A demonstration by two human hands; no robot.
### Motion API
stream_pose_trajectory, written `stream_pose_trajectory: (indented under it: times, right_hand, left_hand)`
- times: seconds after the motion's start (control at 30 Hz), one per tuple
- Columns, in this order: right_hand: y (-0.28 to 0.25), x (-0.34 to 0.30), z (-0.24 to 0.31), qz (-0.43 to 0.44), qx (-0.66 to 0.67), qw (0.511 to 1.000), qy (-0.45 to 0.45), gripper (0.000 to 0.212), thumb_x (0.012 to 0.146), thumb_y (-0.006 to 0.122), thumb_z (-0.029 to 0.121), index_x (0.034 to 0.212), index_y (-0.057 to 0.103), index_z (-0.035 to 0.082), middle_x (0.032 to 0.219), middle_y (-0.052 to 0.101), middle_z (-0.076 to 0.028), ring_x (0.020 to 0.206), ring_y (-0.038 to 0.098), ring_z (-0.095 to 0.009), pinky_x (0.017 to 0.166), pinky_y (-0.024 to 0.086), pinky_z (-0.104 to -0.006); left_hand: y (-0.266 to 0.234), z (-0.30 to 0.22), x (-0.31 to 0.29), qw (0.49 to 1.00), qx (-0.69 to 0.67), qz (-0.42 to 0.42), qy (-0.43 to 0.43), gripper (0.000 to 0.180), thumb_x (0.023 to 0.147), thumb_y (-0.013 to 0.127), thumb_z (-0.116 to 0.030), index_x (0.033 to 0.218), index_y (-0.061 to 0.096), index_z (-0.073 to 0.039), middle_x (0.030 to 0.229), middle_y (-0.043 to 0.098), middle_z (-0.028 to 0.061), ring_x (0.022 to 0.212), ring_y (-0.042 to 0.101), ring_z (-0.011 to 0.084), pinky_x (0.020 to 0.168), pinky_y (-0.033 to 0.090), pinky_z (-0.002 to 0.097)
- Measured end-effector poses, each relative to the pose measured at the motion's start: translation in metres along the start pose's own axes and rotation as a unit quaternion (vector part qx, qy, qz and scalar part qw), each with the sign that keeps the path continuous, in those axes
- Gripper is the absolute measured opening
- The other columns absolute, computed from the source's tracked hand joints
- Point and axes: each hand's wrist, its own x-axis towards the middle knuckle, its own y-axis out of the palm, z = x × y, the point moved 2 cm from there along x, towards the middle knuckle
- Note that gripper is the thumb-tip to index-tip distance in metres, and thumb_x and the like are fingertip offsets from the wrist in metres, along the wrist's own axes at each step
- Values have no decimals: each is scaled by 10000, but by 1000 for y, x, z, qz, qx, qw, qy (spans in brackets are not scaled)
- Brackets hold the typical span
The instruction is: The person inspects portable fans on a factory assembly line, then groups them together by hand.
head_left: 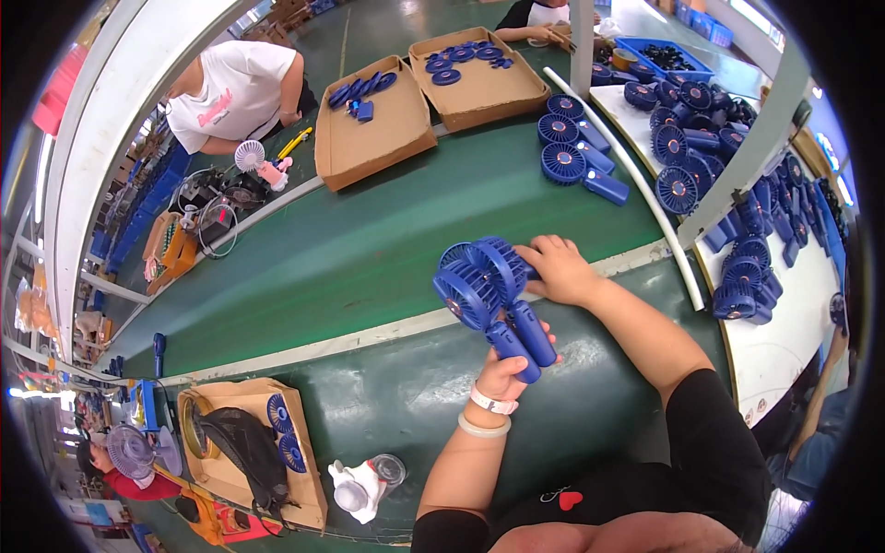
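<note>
The person is holding two blue handheld fans [489,295] together over the green conveyor belt [369,258], just in front of their chest. The left hand [502,369] is gripping both handles from below, its fingers [530,364] clamped around them so that the pair stays bunched and upright as one bundle. The right hand [558,269] is resting against the round grille of the rear fan, its fingers curled onto the grille's edge, apparently steadying the heads while the handles are being held. The two fan heads are overlapping, one slightly in front of the other, with their faces turned toward the person's left.

Farther along the belt, three more blue fans [576,152] are lying flat, well apart from the hands, and two shallow cardboard trays [369,138] are carrying loose blue fan parts, which keeps the small pieces from scattering on the belt. To the right, a white desk [784,341] is holding a dense crowd of blue fans [710,138], stacked close together. Near the lower left, a cardboard box [221,470] with a black strap and two blue grilles is sitting beside a small white fan [355,493]. Another person in a white shirt [226,92] is working across the belt beside a pink and white fan [258,164].
</note>
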Motion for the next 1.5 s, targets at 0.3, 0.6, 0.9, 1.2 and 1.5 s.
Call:
stream_pose_trajectory:
  times: [0.3,0.6,0.9,1.2,1.5]
  right_hand:
    - [-21,-49,-15,29,518,792,322,416,885,485,416,1009,557,26,766,600,-76,684,585,-153,593,472,-270]
    - [-89,-37,49,117,800,567,158,496,802,601,226,1190,361,31,897,612,-191,671,623,-239,574,510,-304]
    - [-91,-34,65,104,833,539,68,600,772,642,188,1256,320,41,984,588,-142,770,625,-199,639,500,-256]
    - [19,-65,3,-8,850,469,238,580,697,614,-45,1196,356,101,1016,577,-121,888,604,-261,767,512,-405]
    - [11,-62,2,-18,856,479,194,414,833,547,191,1206,394,97,1008,555,-135,709,532,-213,608,445,-320]
  left_hand:
    - [9,-1,-1,999,9,-4,33,752,650,693,-55,1304,322,-87,1170,484,143,1072,514,297,859,468,516]
    - [-3,3,5,999,-20,-15,33,603,676,660,-93,1221,410,-152,1142,506,99,1082,511,254,875,456,526]
    - [5,-6,3,998,-33,-22,58,568,696,649,-106,1207,404,-148,1084,512,70,1092,497,259,896,441,508]
    - [-8,-3,0,994,-57,-71,65,575,682,655,-72,1206,436,-157,1197,496,100,1104,504,276,914,410,554]
    - [-4,-2,0,994,-58,-67,61,664,673,656,-43,1269,364,-76,1179,483,117,1070,513,285,850,474,506]
